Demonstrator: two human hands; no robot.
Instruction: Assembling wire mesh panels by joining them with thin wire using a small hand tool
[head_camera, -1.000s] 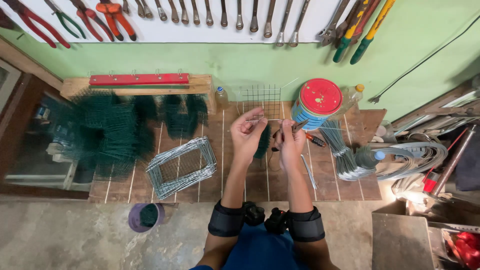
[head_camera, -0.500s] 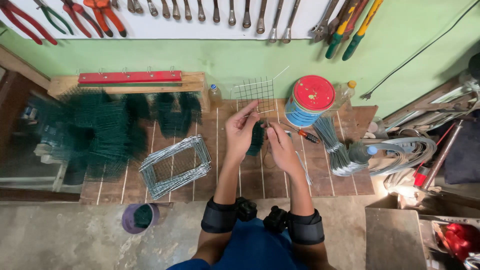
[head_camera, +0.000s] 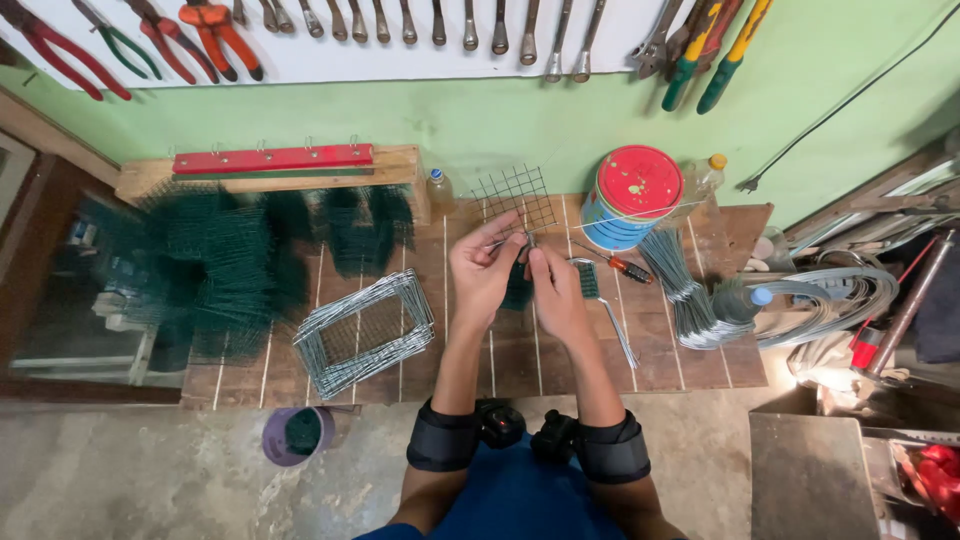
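Wooden slatted bench (head_camera: 700, 360) stands against a green wall (head_camera: 500, 125); above its middle, left hand (head_camera: 487, 268) and right hand (head_camera: 552, 290) pinch a thin grey wire (head_camera: 528, 240) between closed fingertips.

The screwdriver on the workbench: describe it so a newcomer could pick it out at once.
Start at the wooden workbench, then find the red-lidded blue can at its back edge. Just in front of the can, beside the right hand, lies the screwdriver. Its orange-and-black handle sets it apart from the grey wire bundles around it.
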